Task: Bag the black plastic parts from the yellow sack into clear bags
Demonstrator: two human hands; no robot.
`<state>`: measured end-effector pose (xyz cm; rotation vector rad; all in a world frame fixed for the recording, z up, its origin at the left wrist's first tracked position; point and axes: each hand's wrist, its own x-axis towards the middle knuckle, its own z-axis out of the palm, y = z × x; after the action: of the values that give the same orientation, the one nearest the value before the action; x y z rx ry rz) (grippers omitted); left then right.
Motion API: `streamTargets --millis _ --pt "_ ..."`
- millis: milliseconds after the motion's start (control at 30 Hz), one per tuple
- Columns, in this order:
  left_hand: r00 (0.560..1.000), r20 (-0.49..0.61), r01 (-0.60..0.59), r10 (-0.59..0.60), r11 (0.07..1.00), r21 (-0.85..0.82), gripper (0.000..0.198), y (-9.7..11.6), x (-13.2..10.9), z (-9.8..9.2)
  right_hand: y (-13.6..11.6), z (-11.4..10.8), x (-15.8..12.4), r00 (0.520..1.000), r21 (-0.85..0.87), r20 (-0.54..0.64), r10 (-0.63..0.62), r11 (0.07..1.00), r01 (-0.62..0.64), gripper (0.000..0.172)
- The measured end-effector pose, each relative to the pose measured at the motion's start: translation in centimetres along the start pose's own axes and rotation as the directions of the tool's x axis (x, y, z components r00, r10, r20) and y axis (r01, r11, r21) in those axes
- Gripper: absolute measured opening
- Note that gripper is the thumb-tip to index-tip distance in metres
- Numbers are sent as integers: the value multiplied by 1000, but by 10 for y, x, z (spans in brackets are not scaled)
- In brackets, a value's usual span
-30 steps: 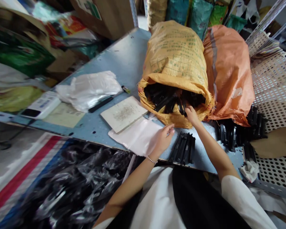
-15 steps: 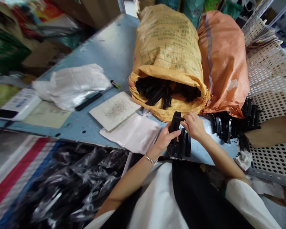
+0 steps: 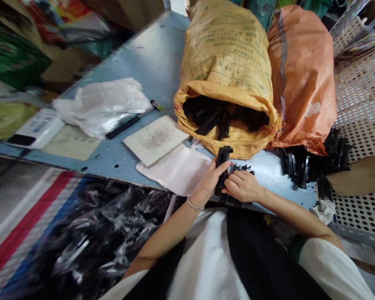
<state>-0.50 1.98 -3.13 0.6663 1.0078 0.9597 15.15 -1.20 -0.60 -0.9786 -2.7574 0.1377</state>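
Observation:
A long black plastic part (image 3: 222, 160) stands tilted up in my left hand (image 3: 211, 180), whose thumb and fingers wrap its middle. My right hand (image 3: 242, 186) is closed at the lower end of the same part, its fingertips pressed against the side; whether they pinch anything small is hidden. Beneath and behind my right hand lie several more black parts (image 3: 244, 167) on the blue table (image 3: 153, 50), mostly covered by the hand. Just beyond, an open yellow woven sack (image 3: 225, 54) lies with its mouth toward me, similar black parts (image 3: 211, 121) inside.
An orange sack (image 3: 303, 79) lies at right, with black parts (image 3: 300, 166) spilling by its mouth. Left of my hands are a white board (image 3: 156, 139), a pale plastic bag (image 3: 178, 171) and a clear bag stack (image 3: 103, 104). Below the table edge sit bagged black items (image 3: 106, 233).
My right hand has moved from the top of the black part down to its lower end. My left hand, still holding the part, has shifted slightly left. The camera view has shifted a little.

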Motion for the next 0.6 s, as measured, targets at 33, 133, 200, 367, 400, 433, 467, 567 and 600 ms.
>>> streamTargets --millis 33,133,200,367,400,433,467,567,600 --pt "998 -47 -35 37 999 39 49 -6 2 -3 0 0 2 1000 12 25 3 1000 -3 38" --pt "978 -161 -100 129 979 178 49 -25 8 -18 16 -5 17 991 168 113 73 982 -91 44" --pt "974 -121 -141 190 933 331 41 -39 11 -26 39 -5 38 958 269 128 256 921 -282 45" --pt "923 42 -305 382 662 685 47 -75 5 -20 112 19 110 590 254 57 805 560 -789 61" --pt "918 61 -317 392 632 707 50 -79 3 -18 123 25 120 542 242 91 836 509 -826 64" --pt "917 80 -326 390 620 714 51 -80 2 -17 132 29 128 503 235 133 854 466 -853 64" --pt "917 96 -336 387 621 708 52 -79 2 -17 137 32 131 475 237 169 864 432 -870 61" --pt "914 79 -362 399 710 604 53 -61 9 -20 125 31 120 471 256 165 866 424 -869 51" --pt "918 46 -358 394 772 526 55 -52 14 -21 113 29 111 503 250 130 854 463 -850 52"
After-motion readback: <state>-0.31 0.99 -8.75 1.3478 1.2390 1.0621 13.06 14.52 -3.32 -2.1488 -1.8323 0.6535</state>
